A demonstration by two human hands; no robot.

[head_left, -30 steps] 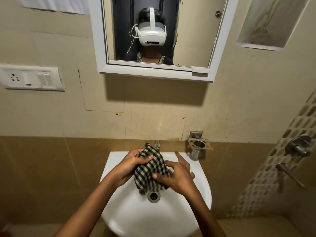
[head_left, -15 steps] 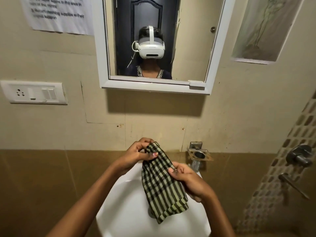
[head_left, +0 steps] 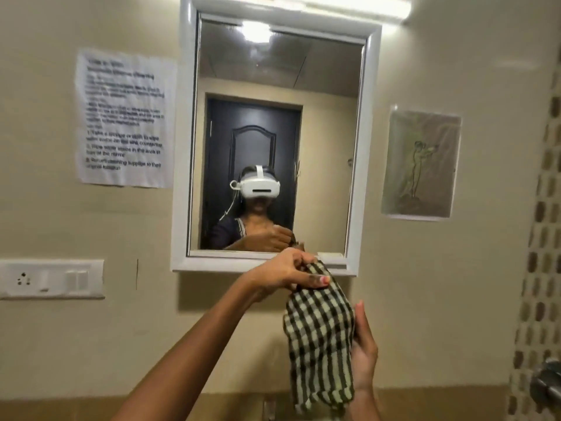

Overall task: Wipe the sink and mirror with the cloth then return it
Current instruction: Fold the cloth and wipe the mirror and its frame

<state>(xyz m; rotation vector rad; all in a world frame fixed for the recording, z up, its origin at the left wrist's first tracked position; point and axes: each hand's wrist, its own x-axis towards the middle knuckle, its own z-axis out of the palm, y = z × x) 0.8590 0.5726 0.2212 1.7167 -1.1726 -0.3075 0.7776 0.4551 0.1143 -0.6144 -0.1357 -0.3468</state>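
Just below the mirror's (head_left: pixel 277 86) bottom-right corner, the left hand (head_left: pixel 280 273) pinches the checked cloth's (head_left: pixel 320 338) top while the right hand (head_left: pixel 364 344) cups its side, seemingly gathering it into a wiping pad.

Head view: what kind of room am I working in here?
Most likely a small bathroom or washroom. A white-framed wall mirror hangs on the tiled wall, a metal tap fitting sticks out at the right edge, and a printed cleaning notice is taped beside the mirror.
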